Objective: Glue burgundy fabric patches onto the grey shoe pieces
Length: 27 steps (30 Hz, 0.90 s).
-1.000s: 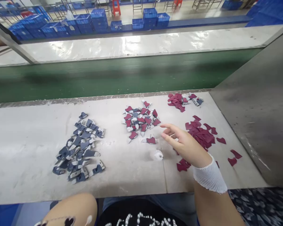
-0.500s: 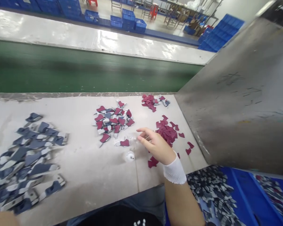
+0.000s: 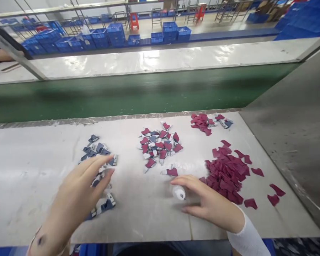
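Note:
My left hand is over a pile of navy and grey plastic pieces, its thumb and fingers apart and nothing visible between them. It hides much of that pile. Around a small white dropper bottle with a thin dark tip, the fingers and thumb of my right hand are spread, apparently not closed on it. Just beyond the bottle lies a single grey piece with a maroon patch. A heap of loose maroon patches is right of my right hand.
In the middle of the worktable lies a cluster of maroon-and-grey pieces. A smaller maroon pile sits at the back right. A metal panel borders the right side; a green conveyor belt runs behind. A person's arm shows far left.
The view has turned left. My left hand has come in over the navy pieces. My right hand has moved from beside the maroon heap down to the bottle.

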Each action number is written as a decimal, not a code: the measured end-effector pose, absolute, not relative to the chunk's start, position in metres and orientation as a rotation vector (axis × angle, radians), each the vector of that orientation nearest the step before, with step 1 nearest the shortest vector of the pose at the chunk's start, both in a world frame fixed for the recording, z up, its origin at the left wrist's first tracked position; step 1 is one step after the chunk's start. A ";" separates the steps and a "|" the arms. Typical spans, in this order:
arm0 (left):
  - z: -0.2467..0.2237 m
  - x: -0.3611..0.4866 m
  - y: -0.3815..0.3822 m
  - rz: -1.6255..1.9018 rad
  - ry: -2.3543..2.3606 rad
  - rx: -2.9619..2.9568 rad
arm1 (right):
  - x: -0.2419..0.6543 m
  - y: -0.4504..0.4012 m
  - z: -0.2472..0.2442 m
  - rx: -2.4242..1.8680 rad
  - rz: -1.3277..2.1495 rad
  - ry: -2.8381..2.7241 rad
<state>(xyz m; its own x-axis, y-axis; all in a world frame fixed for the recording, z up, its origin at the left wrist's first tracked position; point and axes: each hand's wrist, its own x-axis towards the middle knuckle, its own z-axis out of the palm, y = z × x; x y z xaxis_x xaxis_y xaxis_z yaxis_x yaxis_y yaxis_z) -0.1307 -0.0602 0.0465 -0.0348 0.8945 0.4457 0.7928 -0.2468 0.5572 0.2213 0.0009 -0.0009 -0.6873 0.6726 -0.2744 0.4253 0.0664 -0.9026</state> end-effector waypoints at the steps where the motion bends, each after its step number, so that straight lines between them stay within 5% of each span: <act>1: 0.035 -0.137 -0.052 0.891 1.944 2.128 | 0.217 0.001 -0.006 -1.120 1.691 -2.113; 4: 0.007 -0.152 -0.034 0.100 2.125 2.152 | 0.208 0.004 -0.019 -1.146 1.721 -2.069; 7: -0.003 -0.156 -0.025 -0.027 2.129 2.099 | 0.208 0.006 -0.020 -1.149 1.762 -2.012; 18: 0.016 -0.095 0.000 0.212 1.913 1.971 | 0.207 0.057 0.048 -0.530 1.974 -1.664; 27: -0.003 -0.038 -0.009 1.155 1.262 1.179 | 0.218 0.072 0.008 -0.415 2.156 -1.540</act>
